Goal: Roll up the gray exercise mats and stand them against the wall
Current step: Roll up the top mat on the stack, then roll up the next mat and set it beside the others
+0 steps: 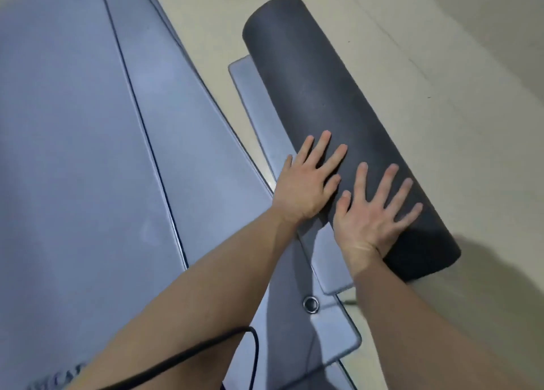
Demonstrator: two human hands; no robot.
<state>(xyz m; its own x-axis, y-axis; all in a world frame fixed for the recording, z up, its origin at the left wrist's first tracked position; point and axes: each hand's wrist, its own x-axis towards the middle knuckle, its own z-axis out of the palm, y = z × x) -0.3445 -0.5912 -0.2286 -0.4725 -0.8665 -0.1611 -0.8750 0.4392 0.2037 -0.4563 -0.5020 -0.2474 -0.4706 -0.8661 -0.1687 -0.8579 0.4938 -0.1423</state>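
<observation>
A gray exercise mat is almost fully rolled into a dark cylinder (312, 83) that lies on the floor, running from upper middle to lower right. A narrow flat strip of the same mat (250, 95) still shows along its left side. My left hand (306, 183) presses flat on the roll with fingers spread. Beside it, my right hand (374, 210) presses flat on the roll nearer its close end. Several other gray mats (73, 154) lie flat and overlapping on the left.
Beige tiled floor (441, 65) stretches to the right of the roll. A flat mat corner with a metal eyelet (311, 303) lies under my forearms. A black cable (206, 348) loops across the bottom left.
</observation>
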